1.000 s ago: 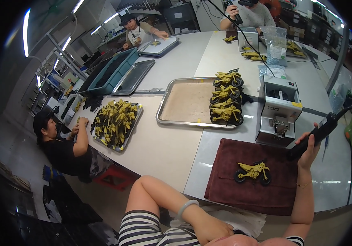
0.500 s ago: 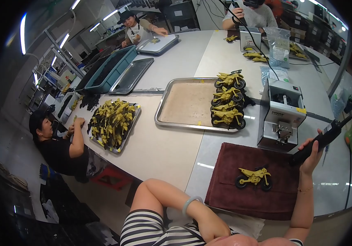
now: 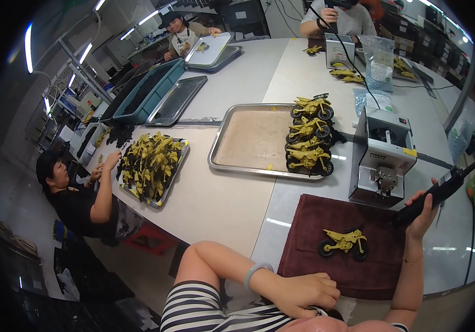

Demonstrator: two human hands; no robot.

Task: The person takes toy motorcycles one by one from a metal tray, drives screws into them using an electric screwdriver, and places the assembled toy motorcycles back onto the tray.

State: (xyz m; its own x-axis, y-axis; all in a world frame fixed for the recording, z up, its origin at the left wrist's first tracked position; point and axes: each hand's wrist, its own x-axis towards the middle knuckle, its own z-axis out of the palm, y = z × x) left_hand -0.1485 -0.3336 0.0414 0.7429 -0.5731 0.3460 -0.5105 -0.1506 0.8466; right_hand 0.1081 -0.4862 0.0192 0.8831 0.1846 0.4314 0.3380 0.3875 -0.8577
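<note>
One raised right hand (image 3: 422, 213) gripping screwdriver (image 3: 431, 193)

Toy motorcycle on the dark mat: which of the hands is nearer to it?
Left hand, just below the toy motorcycle at the mat's near edge. Right hand is farther right, gripping the black tool.

- Yellow toy motorbike (image 3: 343, 244) with black wheels, on a dark red cloth (image 3: 326, 271).
- Black screwdriver (image 3: 428, 197), right of the cloth.
- Black-and-white striped sleeve (image 3: 193, 310).
- Pale green bracelet (image 3: 253, 272).
</note>
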